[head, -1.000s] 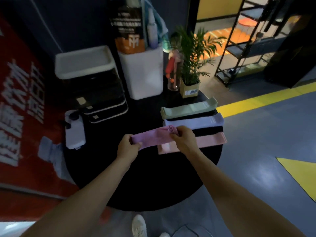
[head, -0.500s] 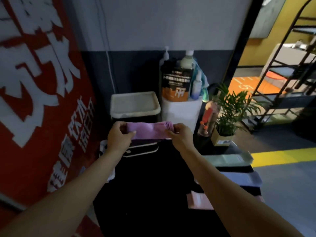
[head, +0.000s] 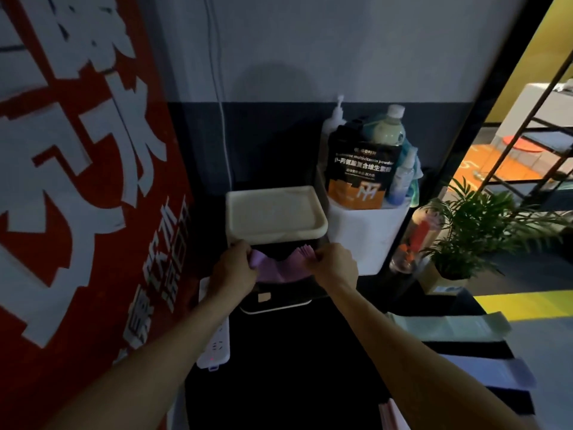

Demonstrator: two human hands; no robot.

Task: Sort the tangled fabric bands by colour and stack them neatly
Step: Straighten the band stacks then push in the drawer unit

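I hold a purple fabric band (head: 276, 268) up in the air in front of the white tray. My left hand (head: 234, 270) grips its left end and my right hand (head: 333, 263) pinches its bunched right end, so the band sags in the middle. On the black round table (head: 294, 383) at the right lie flat bands in a row: a green band (head: 446, 325), a lilac band (head: 483, 372) and a pink band (head: 392, 415) at the bottom edge, partly hidden by my right forearm.
A white tray (head: 274, 214) sits on a stack of black boxes. Behind it stands a white bin (head: 364, 234) with bottles and a black pouch. A potted plant (head: 465, 234) is at the right, a white power strip (head: 215, 339) at the left, beside a red banner.
My head tilted up, so the table dropped in view. Both hands lifted the purple band off the table area and came closer together, letting the band sag and fold.
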